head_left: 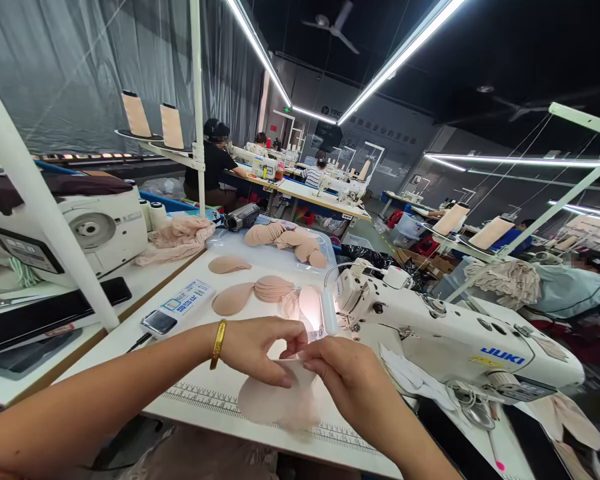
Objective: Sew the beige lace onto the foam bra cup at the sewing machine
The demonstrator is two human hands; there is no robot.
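My left hand (263, 350) and my right hand (347, 373) meet in front of the sewing machine, both closed on the upper edge of a beige fabric piece (265, 400). The fabric hangs over the table's printed ruler (207, 398), its lower part rounded and slightly blurred. Thumbs and fingertips pinch it close together. Just beyond my hands, another beige piece (309, 305) lies under the bright lamp (329, 312) near the needle area. Teardrop-shaped pads (234, 298) and a stack of pads (274, 288) rest on the white table behind my left hand.
A white JUKI sewing machine (450, 340) fills the right side. To the left are a small box (187, 298) and a dark-screened device (159, 323) with a cable. More pads (265, 234) lie on a clear plastic lid farther back. Thread cones (171, 127) stand on a rack pole (199, 100).
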